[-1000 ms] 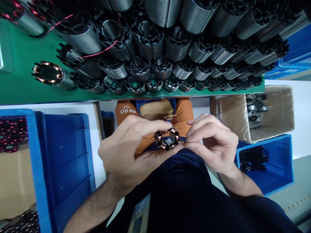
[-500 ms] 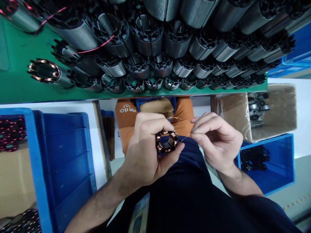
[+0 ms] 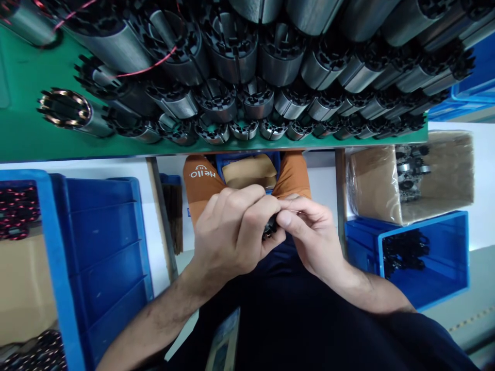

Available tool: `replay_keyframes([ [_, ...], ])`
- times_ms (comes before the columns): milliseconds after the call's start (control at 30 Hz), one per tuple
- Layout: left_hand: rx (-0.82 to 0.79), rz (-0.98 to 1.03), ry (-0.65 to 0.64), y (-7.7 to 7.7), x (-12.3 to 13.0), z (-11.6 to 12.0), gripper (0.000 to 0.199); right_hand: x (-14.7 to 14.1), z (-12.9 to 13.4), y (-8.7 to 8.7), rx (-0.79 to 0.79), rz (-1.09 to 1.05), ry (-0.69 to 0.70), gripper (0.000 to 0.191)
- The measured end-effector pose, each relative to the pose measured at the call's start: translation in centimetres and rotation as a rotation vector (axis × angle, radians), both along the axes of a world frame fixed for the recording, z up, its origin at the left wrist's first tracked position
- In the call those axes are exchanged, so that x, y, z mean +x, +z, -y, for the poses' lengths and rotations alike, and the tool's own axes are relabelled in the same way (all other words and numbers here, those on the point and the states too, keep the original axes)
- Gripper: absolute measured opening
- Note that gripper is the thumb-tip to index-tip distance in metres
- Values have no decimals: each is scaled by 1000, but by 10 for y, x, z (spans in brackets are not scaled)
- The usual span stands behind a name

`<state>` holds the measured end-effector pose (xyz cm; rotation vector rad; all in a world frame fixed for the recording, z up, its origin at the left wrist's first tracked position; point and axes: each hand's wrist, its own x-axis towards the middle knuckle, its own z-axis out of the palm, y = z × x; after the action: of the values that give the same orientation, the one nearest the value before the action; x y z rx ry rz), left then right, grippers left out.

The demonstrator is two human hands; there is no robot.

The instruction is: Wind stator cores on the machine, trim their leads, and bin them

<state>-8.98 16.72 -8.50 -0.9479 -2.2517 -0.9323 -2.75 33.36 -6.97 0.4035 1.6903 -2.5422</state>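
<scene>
My left hand [image 3: 234,232] is closed round a small motor stator [image 3: 269,226] above my lap. Only a dark sliver of the stator shows between the fingers; its copper-wound ring is mostly hidden. Against it, the thumb and forefinger of my right hand [image 3: 317,234] are pinched together on a thin copper wire [image 3: 296,211]. A short pale length of that wire crosses the right fingers. The fingertips of both hands meet at the stator, so where the wire enters it cannot be seen.
Several rows of steel stator cores [image 3: 257,100] stand on the green bench top [image 3: 23,134] ahead. One core with copper windings [image 3: 67,111] is at its left end. Blue crates [image 3: 104,257] flank me, and a plastic-lined carton [image 3: 373,180] with metal parts is on the right.
My right hand has moved left, up to the stator. The left hand has turned over it, hiding the ring opening that showed before. Less wire is visible between the hands.
</scene>
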Motion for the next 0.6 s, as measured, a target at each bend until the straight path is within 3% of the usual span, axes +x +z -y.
replay_keyframes([
  [200,6,37,-38,3,7,4,19,-9,-21,15,117,-26,132,4],
  [333,82,228,-108,17,12,10,19,-22,-43,31,390,-194,303,7],
  [400,189,504,-189,22,10,13,15,-29,-55,43,631,-350,388,8],
  [467,364,1032,-406,23,7,14,12,-34,-65,55,876,-552,469,10],
  [533,509,1657,-698,16,5,15,50,-36,-73,64,1003,-657,566,10],
  [567,555,1858,-774,11,6,15,72,-34,-75,66,1005,-627,608,8],
  [600,585,1912,-757,6,8,15,86,-32,-77,66,966,-537,635,7],
])
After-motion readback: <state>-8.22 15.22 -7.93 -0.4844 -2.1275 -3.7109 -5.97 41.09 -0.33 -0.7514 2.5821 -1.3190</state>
